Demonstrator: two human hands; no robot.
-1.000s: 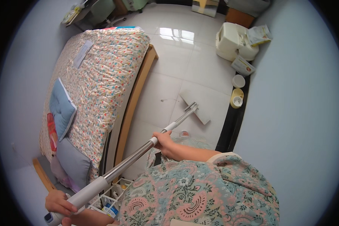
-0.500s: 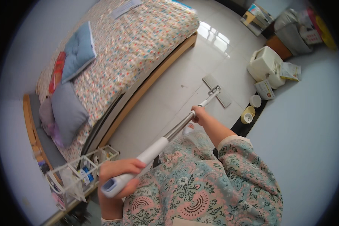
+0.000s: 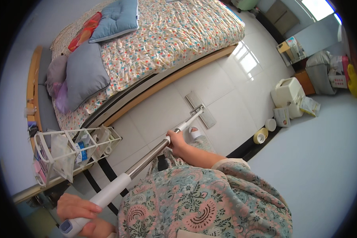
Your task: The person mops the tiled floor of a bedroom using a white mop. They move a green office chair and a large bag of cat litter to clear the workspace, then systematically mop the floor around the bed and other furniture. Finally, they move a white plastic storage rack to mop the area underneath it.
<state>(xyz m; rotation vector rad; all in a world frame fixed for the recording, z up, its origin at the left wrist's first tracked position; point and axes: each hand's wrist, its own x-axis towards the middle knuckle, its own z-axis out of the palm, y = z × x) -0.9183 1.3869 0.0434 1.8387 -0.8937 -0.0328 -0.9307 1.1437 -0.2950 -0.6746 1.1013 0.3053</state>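
Observation:
A flat mop (image 3: 148, 158) with a white grip and a metal pole slants across my body. My left hand (image 3: 80, 212) is wrapped round its thick white grip close to the end. Farther down, my right hand (image 3: 176, 142) grasps the pole near a white collar. The rectangular grey mop head (image 3: 207, 118) lies flat on the tiled floor (image 3: 226, 97), between the bed and the right-hand wall. Just short of it, my foot in a white slipper (image 3: 194, 133) shows below the patterned garment.
The bed (image 3: 174, 43) with a dotted cover stands at upper left, carrying grey and blue cushions (image 3: 85, 75). A white wire rack (image 3: 73, 152) is at left. Along the right wall are a cream bin-like box (image 3: 288, 97), bags, and small round bowls (image 3: 261, 136).
The mop head has moved left and nearer, toward the bed. Both hands have shifted left, the left one also lower, still holding the mop. The view has turned, showing more of the room's right side.

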